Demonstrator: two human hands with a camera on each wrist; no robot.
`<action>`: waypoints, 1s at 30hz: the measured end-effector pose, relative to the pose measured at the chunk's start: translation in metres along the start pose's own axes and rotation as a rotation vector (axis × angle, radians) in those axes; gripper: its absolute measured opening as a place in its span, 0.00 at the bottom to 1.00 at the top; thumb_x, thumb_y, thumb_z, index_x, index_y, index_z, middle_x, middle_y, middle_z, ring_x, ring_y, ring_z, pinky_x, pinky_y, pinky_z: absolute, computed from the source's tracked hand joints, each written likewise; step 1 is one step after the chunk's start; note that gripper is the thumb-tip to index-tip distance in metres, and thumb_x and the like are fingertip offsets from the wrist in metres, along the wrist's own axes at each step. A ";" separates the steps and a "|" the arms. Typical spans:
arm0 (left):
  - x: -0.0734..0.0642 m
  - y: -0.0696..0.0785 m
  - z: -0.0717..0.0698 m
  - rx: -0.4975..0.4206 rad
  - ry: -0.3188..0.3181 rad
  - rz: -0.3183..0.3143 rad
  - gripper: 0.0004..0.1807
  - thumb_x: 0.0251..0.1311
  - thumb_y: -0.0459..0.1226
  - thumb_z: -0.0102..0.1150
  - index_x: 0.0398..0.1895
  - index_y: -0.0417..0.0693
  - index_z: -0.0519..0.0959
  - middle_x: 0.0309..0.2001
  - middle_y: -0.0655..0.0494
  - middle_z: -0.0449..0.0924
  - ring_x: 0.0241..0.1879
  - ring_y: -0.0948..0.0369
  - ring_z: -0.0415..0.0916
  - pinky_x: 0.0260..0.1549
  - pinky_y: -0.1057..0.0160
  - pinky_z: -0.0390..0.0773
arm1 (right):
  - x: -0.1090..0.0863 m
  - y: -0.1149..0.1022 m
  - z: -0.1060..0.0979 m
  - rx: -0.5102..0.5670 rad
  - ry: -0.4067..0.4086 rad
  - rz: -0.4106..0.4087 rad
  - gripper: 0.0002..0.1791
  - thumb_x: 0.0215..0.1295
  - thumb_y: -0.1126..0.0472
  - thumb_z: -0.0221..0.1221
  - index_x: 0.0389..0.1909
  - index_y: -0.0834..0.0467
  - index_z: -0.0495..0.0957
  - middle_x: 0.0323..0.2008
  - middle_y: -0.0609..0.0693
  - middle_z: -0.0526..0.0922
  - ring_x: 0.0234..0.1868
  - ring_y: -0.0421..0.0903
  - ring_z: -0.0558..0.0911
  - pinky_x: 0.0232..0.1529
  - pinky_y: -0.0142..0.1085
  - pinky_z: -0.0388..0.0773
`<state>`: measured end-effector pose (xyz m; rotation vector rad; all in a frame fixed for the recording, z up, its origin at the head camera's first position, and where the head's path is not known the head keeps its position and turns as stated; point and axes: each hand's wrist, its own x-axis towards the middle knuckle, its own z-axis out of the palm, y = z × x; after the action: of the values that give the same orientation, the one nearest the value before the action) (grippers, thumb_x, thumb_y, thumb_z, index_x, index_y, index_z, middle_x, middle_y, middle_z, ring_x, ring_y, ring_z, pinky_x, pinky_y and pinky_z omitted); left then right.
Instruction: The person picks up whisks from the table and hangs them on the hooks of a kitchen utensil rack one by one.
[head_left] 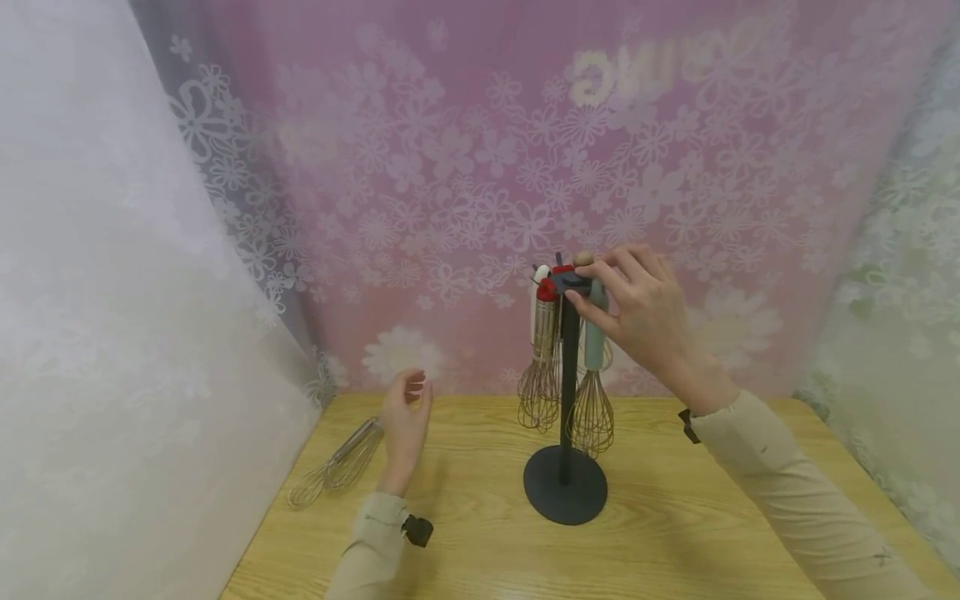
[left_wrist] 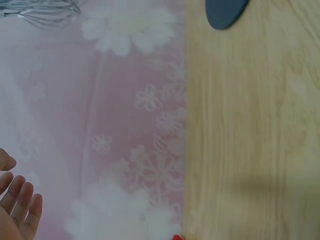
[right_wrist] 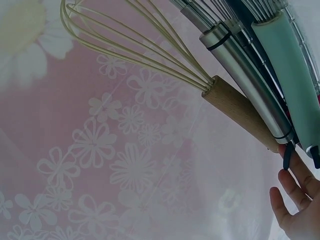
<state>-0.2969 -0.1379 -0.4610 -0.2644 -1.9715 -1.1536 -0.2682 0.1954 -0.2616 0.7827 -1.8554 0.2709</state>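
Note:
A black whisk stand point(head_left: 568, 375) with a round base stands upright on the table. My right hand point(head_left: 641, 308) pinches its dark top between thumb and fingers. Several whisks hang around the stand: one with a mint-green handle point(head_left: 595, 342), one with a red-topped metal handle point(head_left: 545, 321), and a white-handled one partly hidden behind. The right wrist view shows a wooden handle point(right_wrist: 240, 112) and a steel handle point(right_wrist: 250, 80) close to the fingertips. My left hand point(head_left: 405, 425), loosely curled and holding nothing, hovers beside a metal whisk point(head_left: 345, 458) lying on the table.
The wooden table point(head_left: 480, 542) ends at a pink flowered curtain point(head_left: 450, 208) behind the stand. Pale sheets hang at the left point(head_left: 150, 333) and right point(head_left: 892, 333) sides.

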 end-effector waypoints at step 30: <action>-0.012 -0.110 -0.014 0.446 -0.291 -0.026 0.14 0.59 0.24 0.66 0.47 0.26 0.81 0.40 0.30 0.83 0.40 0.36 0.82 0.39 0.41 0.84 | -0.002 -0.001 -0.001 -0.051 -0.015 -0.017 0.30 0.78 0.40 0.49 0.46 0.65 0.83 0.35 0.61 0.78 0.43 0.61 0.74 0.45 0.52 0.76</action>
<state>-0.3414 -0.2078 -0.5356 -0.1784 -2.4326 -0.6886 -0.2667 0.1962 -0.2636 0.7665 -1.8620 0.2067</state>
